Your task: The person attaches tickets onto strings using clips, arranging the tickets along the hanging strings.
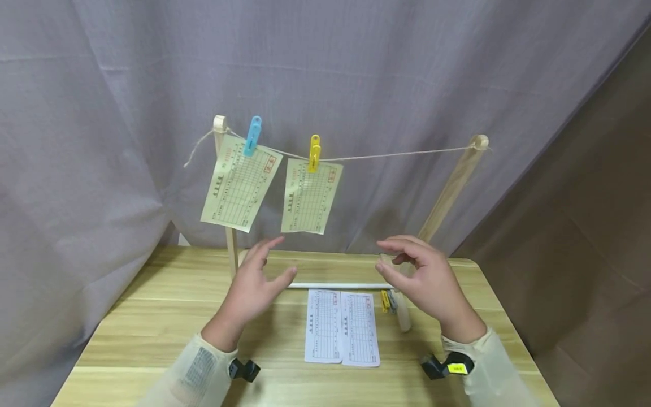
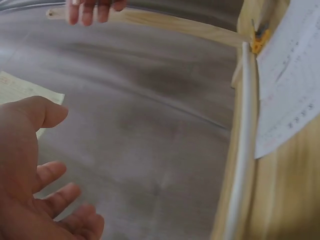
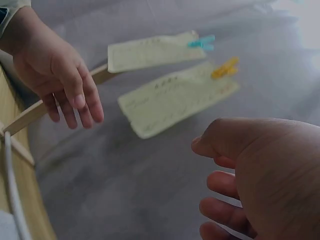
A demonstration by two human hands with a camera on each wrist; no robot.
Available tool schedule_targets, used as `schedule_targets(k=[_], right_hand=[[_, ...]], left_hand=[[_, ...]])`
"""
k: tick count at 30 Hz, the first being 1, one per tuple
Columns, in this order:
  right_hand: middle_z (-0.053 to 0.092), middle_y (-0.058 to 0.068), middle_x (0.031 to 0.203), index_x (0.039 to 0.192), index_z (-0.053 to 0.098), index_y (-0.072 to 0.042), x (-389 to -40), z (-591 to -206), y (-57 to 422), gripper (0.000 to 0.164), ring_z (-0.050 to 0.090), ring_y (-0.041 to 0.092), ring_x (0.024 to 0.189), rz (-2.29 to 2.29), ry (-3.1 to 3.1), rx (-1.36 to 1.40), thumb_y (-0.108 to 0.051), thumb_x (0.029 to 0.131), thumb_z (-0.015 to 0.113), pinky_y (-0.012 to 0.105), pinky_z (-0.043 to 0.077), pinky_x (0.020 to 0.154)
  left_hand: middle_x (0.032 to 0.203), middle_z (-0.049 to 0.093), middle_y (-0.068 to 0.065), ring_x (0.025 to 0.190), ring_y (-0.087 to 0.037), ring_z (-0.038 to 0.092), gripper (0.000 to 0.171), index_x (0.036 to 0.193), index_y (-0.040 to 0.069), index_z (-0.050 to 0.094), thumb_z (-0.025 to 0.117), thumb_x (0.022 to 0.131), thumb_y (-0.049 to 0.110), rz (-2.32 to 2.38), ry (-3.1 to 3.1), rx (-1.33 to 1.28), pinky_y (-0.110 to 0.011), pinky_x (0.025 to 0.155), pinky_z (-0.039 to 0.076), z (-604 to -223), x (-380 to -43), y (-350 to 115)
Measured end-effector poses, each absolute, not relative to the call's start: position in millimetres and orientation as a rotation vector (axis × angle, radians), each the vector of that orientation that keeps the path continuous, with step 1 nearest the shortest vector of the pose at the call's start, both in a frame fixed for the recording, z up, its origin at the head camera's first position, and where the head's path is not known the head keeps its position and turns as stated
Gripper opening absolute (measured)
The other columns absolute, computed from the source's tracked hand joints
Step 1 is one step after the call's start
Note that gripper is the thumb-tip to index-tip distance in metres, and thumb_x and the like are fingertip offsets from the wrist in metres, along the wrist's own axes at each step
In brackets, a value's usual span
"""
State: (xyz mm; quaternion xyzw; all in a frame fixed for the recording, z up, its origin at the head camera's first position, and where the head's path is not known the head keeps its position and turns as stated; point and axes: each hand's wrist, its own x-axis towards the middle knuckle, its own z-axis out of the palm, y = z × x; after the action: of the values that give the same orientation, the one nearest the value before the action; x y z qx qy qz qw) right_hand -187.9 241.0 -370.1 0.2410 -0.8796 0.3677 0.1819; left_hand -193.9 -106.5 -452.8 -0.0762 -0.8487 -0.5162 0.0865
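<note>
At left of the head view, a pale slip (image 1: 239,186) hangs from a blue clip (image 1: 252,136), hiding part of the left post (image 1: 231,249); its fine print is illegible. Below, the left hand (image 1: 250,291) is empty, thumb spread well away from loosely extended fingers, and overlaps the white rod (image 1: 341,285). At centre, a second slip (image 1: 310,198) hangs from a yellow clip (image 1: 315,152); lower, two sheets (image 1: 324,328) lie side by side. Small clips (image 1: 385,302) overlap, hard to count. At right, the right hand (image 1: 426,277), fingers relaxed, thumb apart, holds nothing and partly hides the right post (image 1: 450,192).
</note>
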Motion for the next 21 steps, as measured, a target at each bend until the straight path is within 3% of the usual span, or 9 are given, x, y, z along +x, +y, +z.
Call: schedule_targets(k=[8,14,21], right_hand=[[0.079,-0.001,0.132,0.135,0.081,-0.019,-179.3,-422.9,261.9,0.038,0.071,0.008,0.113,1.115,-2.554,0.446,-0.018,0.098,0.091,0.02,0.06,0.094],[0.078,0.005,0.133,0.132,0.082,-0.018,-171.4,-458.5,271.8,0.036,0.069,0.006,0.107,1.148,-2.583,0.256,-0.018,0.098,0.091,0.024,0.062,0.093],[0.078,0.006,0.129,0.131,0.081,-0.012,-173.9,-491.9,279.2,0.037,0.071,0.022,0.112,1.059,-2.616,0.17,-0.013,0.096,0.092,0.039,0.067,0.093]], left_hand=[[0.165,0.054,-0.005,0.146,-0.04,0.06,0.072,0.163,0.024,0.058,0.086,0.099,0.043,-1.533,-2.594,-0.225,-0.062,0.118,0.054,-487.7,-189.2,-96.5],[0.165,0.057,-0.006,0.154,-0.037,0.054,0.069,0.16,0.024,0.062,0.087,0.099,0.045,-1.463,-2.665,-0.265,-0.065,0.125,0.048,-513.8,-182.1,-86.5],[0.155,0.064,-0.007,0.148,-0.038,0.058,0.065,0.155,0.019,0.067,0.087,0.098,0.044,-1.428,-2.716,-0.237,-0.065,0.122,0.05,-537.0,-176.7,-78.1]])
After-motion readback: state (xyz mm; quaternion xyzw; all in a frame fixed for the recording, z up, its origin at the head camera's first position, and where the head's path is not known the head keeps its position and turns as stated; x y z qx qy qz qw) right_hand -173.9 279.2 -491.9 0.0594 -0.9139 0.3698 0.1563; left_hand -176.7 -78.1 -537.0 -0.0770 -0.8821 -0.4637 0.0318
